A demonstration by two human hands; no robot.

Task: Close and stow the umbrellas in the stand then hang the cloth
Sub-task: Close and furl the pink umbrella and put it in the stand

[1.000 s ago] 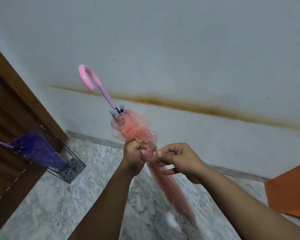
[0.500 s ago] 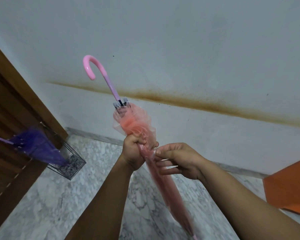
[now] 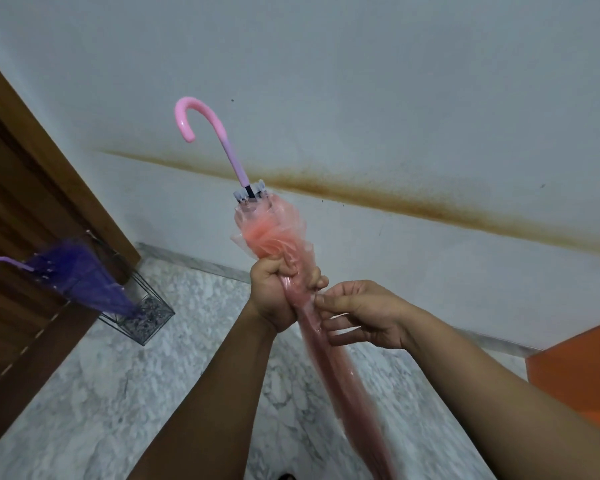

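Floor: we look down on grey-white marble [image 3: 94,393], with a pale skirting strip where it meets the wall.
Wall: ours is plain white [image 3: 395,81], crossed by a long rusty-brown stain [image 3: 378,197] that slants down to the right.
Door: dark wood [image 3: 21,209] fills the left edge.
Orange thing: a flat orange shape [image 3: 582,368] sits at the right edge; we cannot tell what it is.
Stand: a wire-frame stand [image 3: 142,318] sits on the floor against the door.
Purple umbrella: folded [image 3: 80,275], tip down in the stand, its hook handle leaning left.
Pink umbrella: folded [image 3: 274,233], held in front of us, pink hook handle up, tip running down out of view.
Left hand: our fist [image 3: 274,292] is wrapped tight round the gathered pink canopy.
Right hand: just beside the left [image 3: 361,313], thumb and forefinger pinching the canopy, other fingers loosely extended.
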